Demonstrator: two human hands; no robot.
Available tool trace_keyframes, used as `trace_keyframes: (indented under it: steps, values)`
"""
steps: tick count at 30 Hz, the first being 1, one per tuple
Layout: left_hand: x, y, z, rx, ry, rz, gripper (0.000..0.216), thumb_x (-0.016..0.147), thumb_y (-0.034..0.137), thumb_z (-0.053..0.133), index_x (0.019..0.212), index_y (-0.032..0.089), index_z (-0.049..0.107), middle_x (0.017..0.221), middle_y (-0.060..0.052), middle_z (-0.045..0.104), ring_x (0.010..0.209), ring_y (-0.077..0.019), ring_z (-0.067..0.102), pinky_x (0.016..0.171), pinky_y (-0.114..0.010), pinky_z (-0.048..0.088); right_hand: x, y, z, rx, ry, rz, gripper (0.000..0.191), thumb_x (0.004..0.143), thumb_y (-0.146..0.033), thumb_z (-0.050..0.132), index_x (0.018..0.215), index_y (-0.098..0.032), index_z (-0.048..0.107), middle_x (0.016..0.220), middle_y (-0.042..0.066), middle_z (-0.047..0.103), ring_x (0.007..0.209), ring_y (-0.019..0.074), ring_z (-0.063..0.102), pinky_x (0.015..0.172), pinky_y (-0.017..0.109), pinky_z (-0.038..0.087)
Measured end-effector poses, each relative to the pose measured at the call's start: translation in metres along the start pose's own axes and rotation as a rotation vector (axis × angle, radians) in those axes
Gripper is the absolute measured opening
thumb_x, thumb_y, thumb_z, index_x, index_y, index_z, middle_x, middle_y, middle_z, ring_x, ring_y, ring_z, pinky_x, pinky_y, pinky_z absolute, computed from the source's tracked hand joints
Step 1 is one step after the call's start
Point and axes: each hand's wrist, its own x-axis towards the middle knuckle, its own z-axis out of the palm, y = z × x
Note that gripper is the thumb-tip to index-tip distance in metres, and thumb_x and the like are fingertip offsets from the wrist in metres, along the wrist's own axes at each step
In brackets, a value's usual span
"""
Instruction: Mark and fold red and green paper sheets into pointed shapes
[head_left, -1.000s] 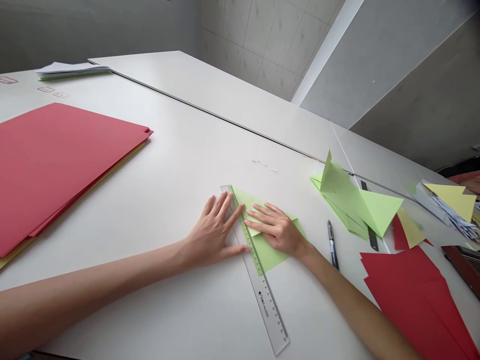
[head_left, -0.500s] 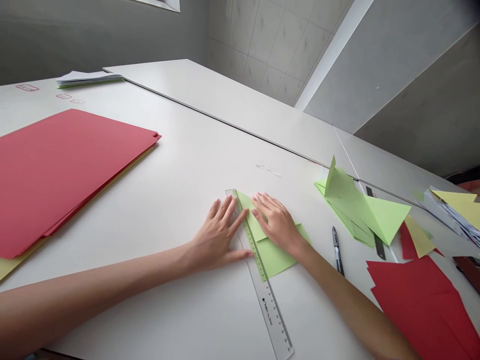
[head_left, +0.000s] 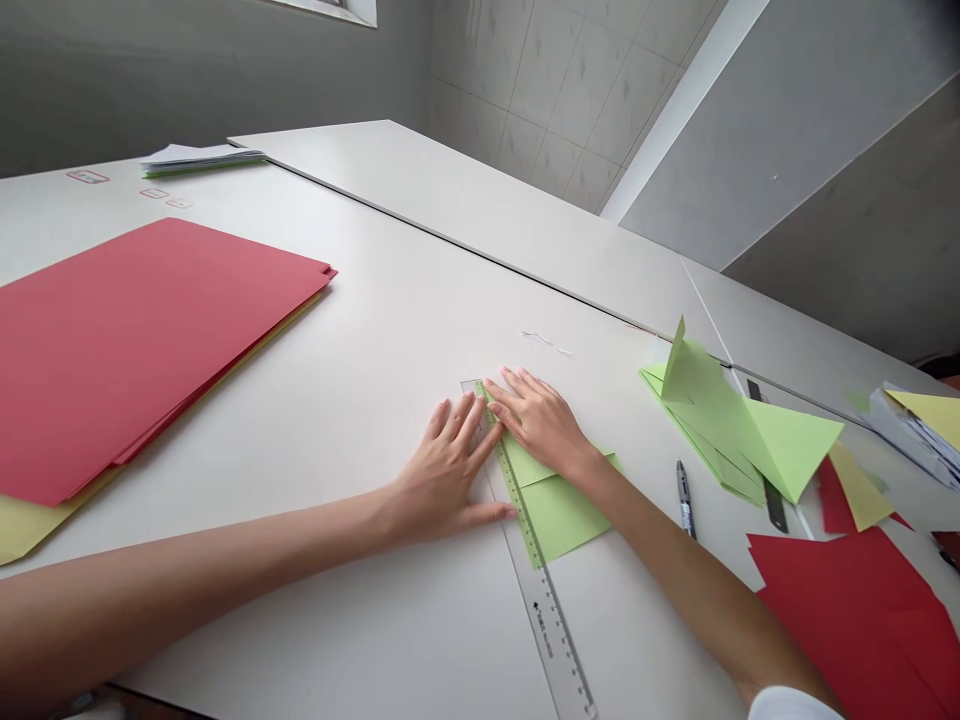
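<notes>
A clear plastic ruler (head_left: 551, 630) lies slantwise over the left edge of a folded sheet of light green paper (head_left: 566, 525). My left hand (head_left: 442, 475) rests flat on the ruler's upper half, its fingers spread and its thumb stretched along the scale. Beside it, my right hand (head_left: 540, 420) lies on the green paper near its top, fingers extended, with the index fingertip at the ruler's upper end. The paper's upper part is hidden beneath my right hand.
Red sheets (head_left: 150, 340) lie over yellow ones on the left. To the right are a pen (head_left: 685, 500), folded green papers (head_left: 720, 420), a dark ruler (head_left: 775, 505) and red paper pieces (head_left: 862, 610). A thin white strip (head_left: 546, 342) lies beyond my hands.
My right hand has slid up and left over the green paper, towards the ruler's upper end. My left hand stays on the ruler. The whole view has shifted slightly.
</notes>
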Motion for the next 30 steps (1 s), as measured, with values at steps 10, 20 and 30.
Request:
trace_keyframes:
  steps: [10, 20, 30]
  values:
    - [0.0, -0.0009, 0.0004, 0.017, -0.021, -0.002, 0.101, 0.08, 0.084, 0.03, 0.149, 0.009, 0.031, 0.155, -0.026, 0.022, 0.145, -0.0426, 0.015, 0.114, -0.062, 0.016, -0.0056, 0.0026, 0.0022, -0.016, 0.022, -0.01, 0.042, 0.102, -0.038, 0.036, 0.137, -0.023, 0.055, 0.143, 0.009, 0.052, 0.136, 0.0297, 0.044, 0.107, 0.045, 0.043]
    - [0.0014, -0.0018, -0.0002, 0.043, -0.026, 0.005, 0.101, 0.081, 0.083, 0.032, 0.148, 0.008, 0.032, 0.154, -0.027, 0.022, 0.144, -0.0438, 0.016, 0.114, -0.062, 0.017, -0.0032, -0.0016, 0.0034, -0.073, 0.005, -0.001, 0.046, 0.102, -0.041, 0.034, 0.141, -0.023, 0.051, 0.145, 0.011, 0.049, 0.136, 0.033, 0.043, 0.105, 0.046, 0.041]
    - [0.0038, -0.0055, 0.0014, 0.086, 0.025, 0.039, 0.097, 0.082, 0.081, 0.035, 0.145, 0.008, 0.038, 0.153, -0.027, 0.025, 0.143, -0.0435, 0.02, 0.113, -0.061, 0.019, -0.0043, 0.0011, 0.0028, -0.11, 0.01, 0.019, 0.046, 0.101, -0.047, 0.035, 0.14, -0.029, 0.051, 0.147, 0.006, 0.048, 0.138, 0.0264, 0.04, 0.109, 0.039, 0.037]
